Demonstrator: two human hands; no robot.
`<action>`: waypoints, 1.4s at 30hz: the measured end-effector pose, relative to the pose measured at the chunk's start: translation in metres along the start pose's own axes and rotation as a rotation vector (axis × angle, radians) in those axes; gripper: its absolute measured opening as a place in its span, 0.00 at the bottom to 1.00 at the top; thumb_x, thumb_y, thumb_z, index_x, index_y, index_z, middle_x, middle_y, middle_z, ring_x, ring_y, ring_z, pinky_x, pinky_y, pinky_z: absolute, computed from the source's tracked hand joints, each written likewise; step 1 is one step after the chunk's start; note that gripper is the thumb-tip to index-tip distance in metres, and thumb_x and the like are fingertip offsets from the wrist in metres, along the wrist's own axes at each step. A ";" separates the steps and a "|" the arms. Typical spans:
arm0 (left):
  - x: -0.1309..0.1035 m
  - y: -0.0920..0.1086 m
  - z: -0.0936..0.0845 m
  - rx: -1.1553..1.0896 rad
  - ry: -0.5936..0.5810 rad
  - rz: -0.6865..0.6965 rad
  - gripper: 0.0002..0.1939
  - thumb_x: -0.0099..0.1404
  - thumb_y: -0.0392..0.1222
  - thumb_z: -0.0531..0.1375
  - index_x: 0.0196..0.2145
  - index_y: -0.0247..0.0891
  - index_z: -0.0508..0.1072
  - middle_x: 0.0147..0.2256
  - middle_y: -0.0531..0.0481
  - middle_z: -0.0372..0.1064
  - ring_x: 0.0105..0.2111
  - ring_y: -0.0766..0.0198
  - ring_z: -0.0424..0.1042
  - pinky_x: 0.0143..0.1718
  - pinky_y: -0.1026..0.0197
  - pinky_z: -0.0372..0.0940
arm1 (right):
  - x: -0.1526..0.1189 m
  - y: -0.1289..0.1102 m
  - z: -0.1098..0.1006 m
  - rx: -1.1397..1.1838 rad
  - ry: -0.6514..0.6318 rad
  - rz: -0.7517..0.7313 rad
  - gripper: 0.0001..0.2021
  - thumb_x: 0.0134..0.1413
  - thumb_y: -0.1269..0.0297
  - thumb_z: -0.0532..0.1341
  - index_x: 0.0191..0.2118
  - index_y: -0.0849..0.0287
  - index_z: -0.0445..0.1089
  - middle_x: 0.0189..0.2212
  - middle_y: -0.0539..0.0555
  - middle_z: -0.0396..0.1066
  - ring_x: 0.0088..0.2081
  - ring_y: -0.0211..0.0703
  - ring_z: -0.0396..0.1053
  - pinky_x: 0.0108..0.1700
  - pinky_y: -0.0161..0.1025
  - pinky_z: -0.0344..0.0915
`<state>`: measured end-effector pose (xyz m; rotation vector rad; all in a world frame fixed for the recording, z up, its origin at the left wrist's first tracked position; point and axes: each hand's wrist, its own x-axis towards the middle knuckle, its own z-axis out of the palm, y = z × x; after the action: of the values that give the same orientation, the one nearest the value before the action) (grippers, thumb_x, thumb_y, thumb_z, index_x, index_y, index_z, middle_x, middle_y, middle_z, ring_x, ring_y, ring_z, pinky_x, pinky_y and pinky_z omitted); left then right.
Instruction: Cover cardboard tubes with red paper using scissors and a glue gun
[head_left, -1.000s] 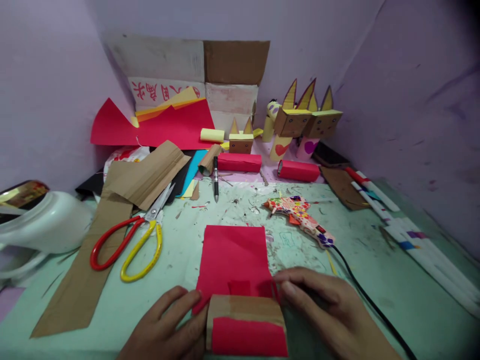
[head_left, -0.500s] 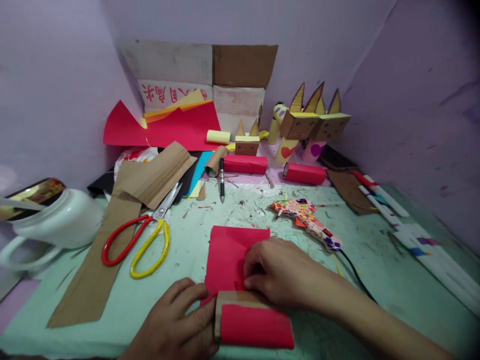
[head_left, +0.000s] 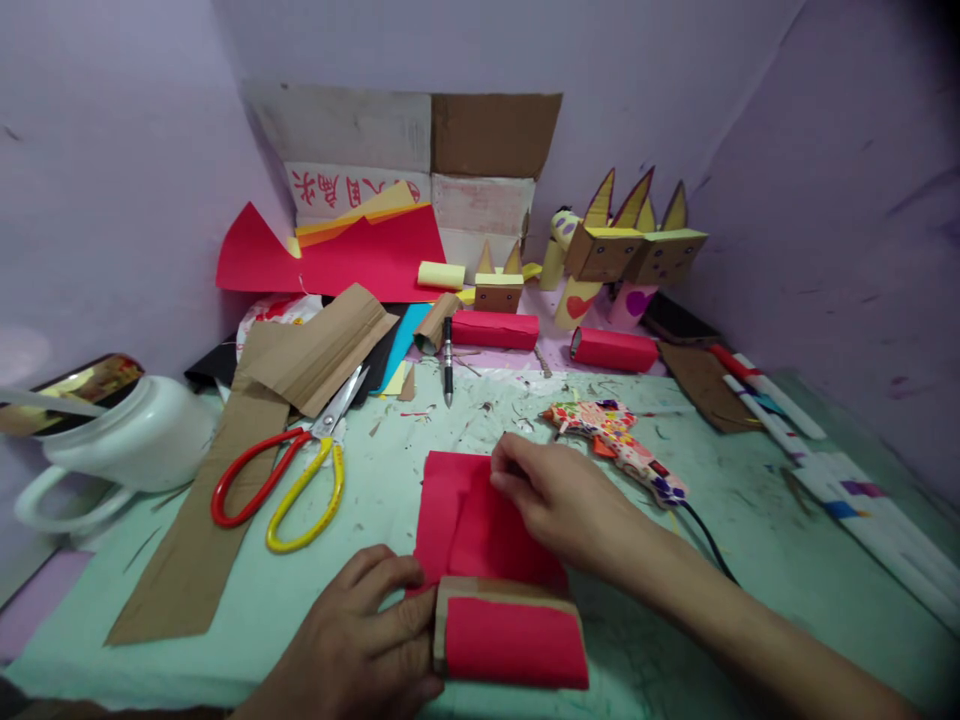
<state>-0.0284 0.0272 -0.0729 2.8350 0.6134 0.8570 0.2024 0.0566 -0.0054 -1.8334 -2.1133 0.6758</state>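
A red paper sheet (head_left: 442, 500) lies partly wrapped round a cardboard tube (head_left: 517, 590) near the table's front edge; a red paper layer (head_left: 517, 642) covers the tube's near side. My left hand (head_left: 375, 625) holds the tube's left end, its fingers also resting on the sheet's lower left corner. My right hand (head_left: 559, 495) is closed in a pinch over the sheet's upper right part, and what is between its fingertips is hidden. A darker red patch lies on the sheet below these fingers.
Scissors (head_left: 326, 425) rest on cardboard strips (head_left: 180, 560) at left, beside a white pot (head_left: 139, 435). A patterned glue gun (head_left: 615, 440) with a black cord lies at right. Behind are a pen (head_left: 448, 365), red rolls (head_left: 495, 330) and cardboard animal figures (head_left: 604, 255).
My right hand has moved away from the tube, toward the sheet's far edge, uncovering more red paper. My left hand stays at the tube's left end.
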 end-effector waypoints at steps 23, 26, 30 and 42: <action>0.026 0.012 -0.031 -0.274 -0.184 -0.215 0.08 0.62 0.32 0.56 0.34 0.41 0.74 0.34 0.47 0.74 0.40 0.56 0.69 0.41 0.54 0.66 | 0.012 0.020 -0.016 -0.034 0.199 0.143 0.14 0.57 0.63 0.56 0.46 0.59 0.72 0.39 0.58 0.78 0.40 0.53 0.75 0.38 0.43 0.66; 0.022 0.010 -0.025 -0.278 -0.141 -0.211 0.09 0.62 0.32 0.55 0.35 0.41 0.73 0.34 0.47 0.74 0.39 0.56 0.69 0.40 0.54 0.66 | 0.043 0.009 -0.010 -0.076 0.157 0.133 0.18 0.52 0.56 0.61 0.46 0.61 0.72 0.36 0.61 0.78 0.40 0.61 0.74 0.36 0.47 0.66; 0.016 0.005 -0.019 -0.276 -0.166 -0.180 0.09 0.62 0.33 0.55 0.37 0.40 0.73 0.36 0.46 0.75 0.40 0.55 0.69 0.41 0.52 0.64 | 0.076 -0.003 0.005 -0.051 0.128 0.063 0.17 0.42 0.66 0.68 0.42 0.61 0.74 0.35 0.61 0.78 0.40 0.62 0.74 0.36 0.46 0.66; 0.026 0.011 -0.027 -0.301 -0.208 -0.306 0.10 0.62 0.35 0.57 0.39 0.44 0.75 0.35 0.48 0.75 0.40 0.56 0.71 0.44 0.54 0.67 | 0.020 0.003 -0.023 0.452 0.338 0.037 0.12 0.57 0.62 0.58 0.45 0.59 0.70 0.39 0.57 0.76 0.38 0.47 0.74 0.40 0.43 0.70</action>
<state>-0.0200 0.0281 -0.0347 2.4352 0.7870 0.5417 0.2124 0.0801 0.0105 -1.6042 -1.5636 0.7211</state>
